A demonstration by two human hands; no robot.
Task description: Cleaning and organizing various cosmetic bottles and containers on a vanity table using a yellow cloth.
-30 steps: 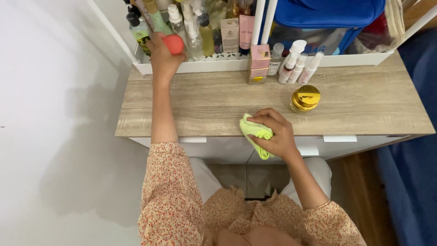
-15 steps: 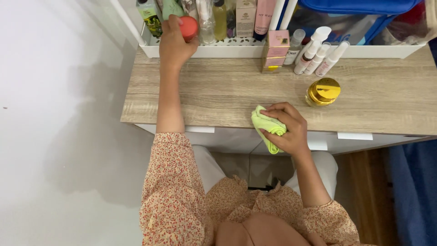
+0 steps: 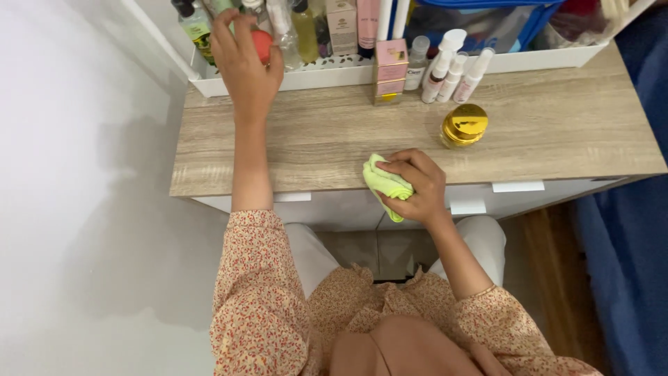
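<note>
1. We see a red round thing (image 3: 262,46) at the back of the wooden desk (image 3: 313,139), over the white tray (image 3: 306,78).
2. Our left hand (image 3: 245,66) wraps its fingers around it from the front, so most of it hides.
3. Our right hand (image 3: 416,186) squeezes a green cloth (image 3: 383,182) at the front edge of the desk.
4. A gold jar (image 3: 464,125) sits near that hand.
5. Small bottles (image 3: 452,73) and a pink box (image 3: 390,69) stand by the tray.
</note>
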